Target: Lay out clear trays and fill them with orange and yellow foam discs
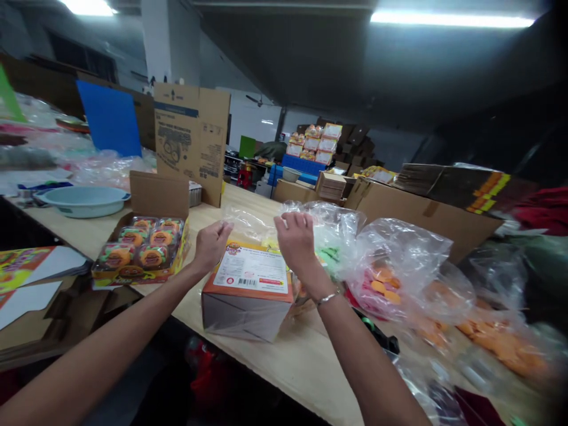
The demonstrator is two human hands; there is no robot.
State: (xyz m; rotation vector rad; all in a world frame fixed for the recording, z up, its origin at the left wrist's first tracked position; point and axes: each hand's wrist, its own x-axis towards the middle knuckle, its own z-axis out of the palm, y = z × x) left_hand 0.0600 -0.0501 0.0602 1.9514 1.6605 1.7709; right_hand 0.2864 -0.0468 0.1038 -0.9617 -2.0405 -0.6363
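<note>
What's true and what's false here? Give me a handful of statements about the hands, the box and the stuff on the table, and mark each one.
1. Both hands, left hand and right hand, are at the clear plastic film above the orange box. True.
2. The orange box stands on the floor. False: it sits on the wooden table.
3. A tray of round packaged items lies to the left of the box. True.
4. The light blue basin is stacked on the orange box. False: it rests apart, far left on the table.
5. The right wrist wears a bracelet. True.
</note>
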